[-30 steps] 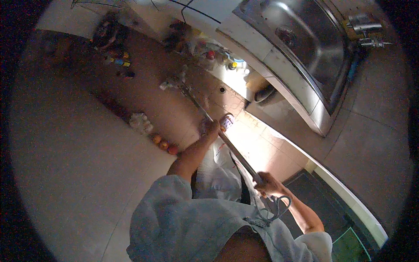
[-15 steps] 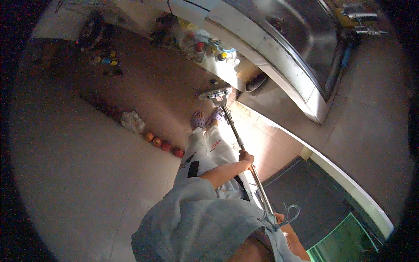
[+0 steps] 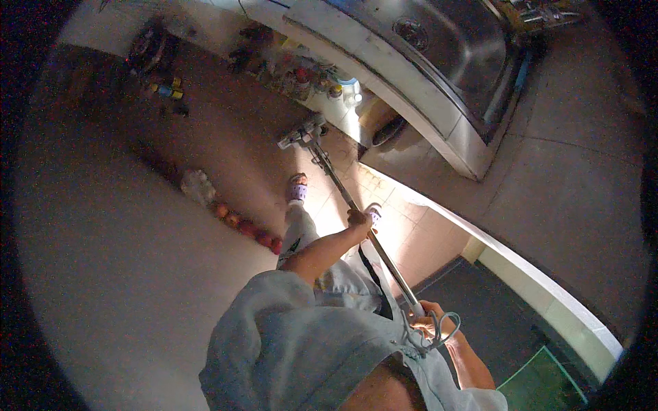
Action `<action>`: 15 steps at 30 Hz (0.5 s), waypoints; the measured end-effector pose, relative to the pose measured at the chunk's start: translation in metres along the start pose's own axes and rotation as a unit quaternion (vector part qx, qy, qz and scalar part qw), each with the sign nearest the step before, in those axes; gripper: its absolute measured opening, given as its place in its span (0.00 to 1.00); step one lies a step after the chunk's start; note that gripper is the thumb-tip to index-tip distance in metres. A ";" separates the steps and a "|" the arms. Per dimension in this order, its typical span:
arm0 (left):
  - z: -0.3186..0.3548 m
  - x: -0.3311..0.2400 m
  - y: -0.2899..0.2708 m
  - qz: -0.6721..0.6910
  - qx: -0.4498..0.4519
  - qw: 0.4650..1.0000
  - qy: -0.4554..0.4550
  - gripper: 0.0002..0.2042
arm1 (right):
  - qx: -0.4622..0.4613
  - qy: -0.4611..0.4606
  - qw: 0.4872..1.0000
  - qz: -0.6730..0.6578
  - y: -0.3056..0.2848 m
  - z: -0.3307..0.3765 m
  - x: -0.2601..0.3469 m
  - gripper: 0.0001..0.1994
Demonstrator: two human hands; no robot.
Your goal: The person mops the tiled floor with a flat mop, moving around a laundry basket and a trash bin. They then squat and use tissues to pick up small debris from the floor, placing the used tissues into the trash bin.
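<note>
Gripping the long metal mop handle (image 3: 356, 209) about halfway down, the left hand (image 3: 358, 220) is clenched around it, while the right hand (image 3: 430, 320) clasps the top end, where a cord loop (image 3: 439, 332) hangs. This pole slants away across the tiled floor (image 3: 404, 236) to the mop head (image 3: 301, 132), which rests flat near the base of the worktop (image 3: 411, 75) with its steel sink (image 3: 439, 41). Red and orange fruit (image 3: 247, 227) lies in a row by the wall, left of the person's sandalled foot (image 3: 297, 188).

open floor (image 3: 226, 147) ahead, bottles (image 3: 312, 79) beyond mop head (image 3: 301, 133)
</note>
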State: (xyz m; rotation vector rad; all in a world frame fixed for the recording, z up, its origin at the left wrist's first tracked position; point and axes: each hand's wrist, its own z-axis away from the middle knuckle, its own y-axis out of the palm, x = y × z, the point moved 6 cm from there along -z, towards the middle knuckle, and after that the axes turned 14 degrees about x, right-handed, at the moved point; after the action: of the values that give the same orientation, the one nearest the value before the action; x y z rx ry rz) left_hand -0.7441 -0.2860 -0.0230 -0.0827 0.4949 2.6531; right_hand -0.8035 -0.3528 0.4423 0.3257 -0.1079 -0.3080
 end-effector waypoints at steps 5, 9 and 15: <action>-0.084 0.050 0.067 -0.123 -0.092 0.987 0.036 0.21 | 0.031 -0.088 0.996 -0.015 -0.095 -0.006 -0.089 0.11; -0.048 0.060 0.129 -0.389 -0.122 0.903 0.138 0.10 | 0.081 -0.130 0.988 -0.030 -0.170 -0.021 -0.203 0.13; -0.013 0.071 0.156 -0.345 -0.100 0.931 0.068 0.25 | 0.071 -0.118 0.989 0.058 -0.192 0.000 -0.214 0.15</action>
State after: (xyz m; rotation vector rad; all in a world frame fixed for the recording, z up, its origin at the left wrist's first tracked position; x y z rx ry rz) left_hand -0.8759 -0.3926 0.0064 -0.4228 0.1811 1.9968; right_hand -1.0602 -0.4587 0.3671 0.4219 -0.3824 -0.2221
